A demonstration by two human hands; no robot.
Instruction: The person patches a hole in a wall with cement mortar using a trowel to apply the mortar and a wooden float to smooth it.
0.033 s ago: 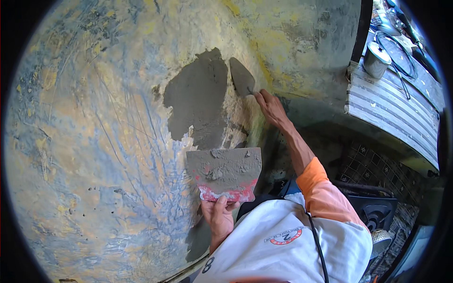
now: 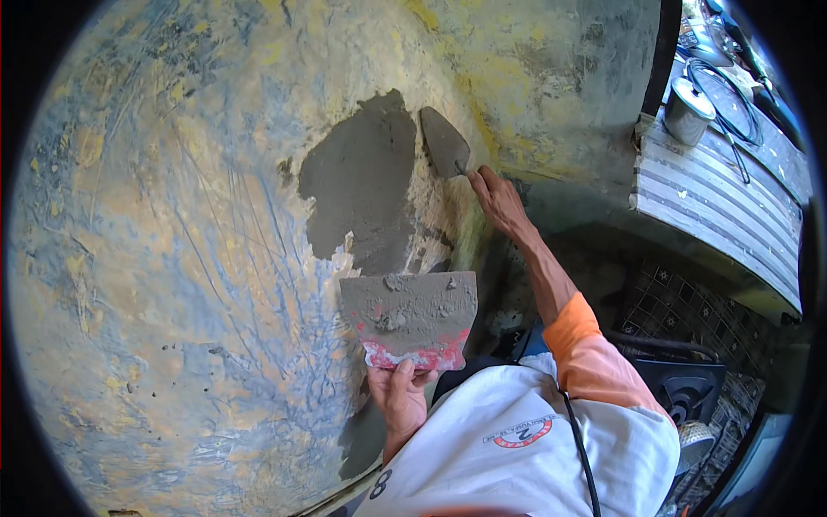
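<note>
Clock is from frame centre. Right hand (image 2: 500, 202) sits at 2 o'clock, fingers curled closed around the handle end of a pointed trowel (image 2: 445, 145); the grip hides most of the handle. Trowel is at 12 to 1, tip aimed at 11, blade roughly flat to the wall (image 2: 198, 258), just beside the right edge of the dark grey patch (image 2: 362, 181) at 11. Can't tell if the steel actually touches. Holding it that flat probably lets the blade spread or smooth rather than dig in. Left hand (image 2: 401, 401) is at 6, pinching the lower edge of a flat board (image 2: 418, 353), thumb on the near face, other fingers mostly behind. Board is at 6 just under centre, face toward the camera, red and white showing along its bottom, wet-looking grey mix (image 2: 396, 319) smeared and lumped over the rest. Edge grip likely keeps the fingers out of the mix; parking it right below the patch likely keeps the trowel's trip short and puts drips on the board. Pose: right forearm runs up toward 11 out of an orange sleeve (image 2: 570, 332), arm well extended, wrist close to in line with it. Left arm is tucked low near the body, forearm largely hidden by the white shirt (image 2: 500, 422), thumb pointing up about 12
</note>
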